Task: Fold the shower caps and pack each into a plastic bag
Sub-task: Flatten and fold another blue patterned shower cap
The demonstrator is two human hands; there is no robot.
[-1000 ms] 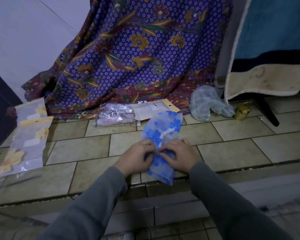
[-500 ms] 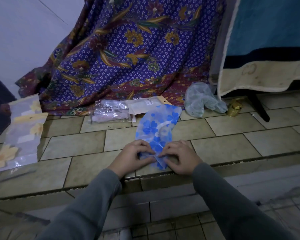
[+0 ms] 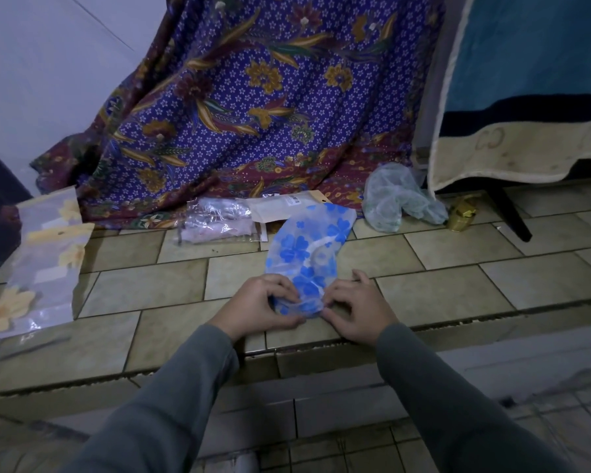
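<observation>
Pinching the near end of the blue-flowered shower cap (image 3: pixel 307 257) with left hand (image 3: pixel 265 307) and right hand (image 3: pixel 357 310), pressing it flat on the tiled ledge (image 3: pixel 458 268), likely to crease a fold before bagging.

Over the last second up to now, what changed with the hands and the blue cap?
The blue-flowered shower cap has had its near end, which overhung the tiled ledge, folded up under the left hand and right hand. Both hands keep pinching that end between their fingers. The yellow-flowered bag, clear packets and pale green cap stayed put.
</observation>
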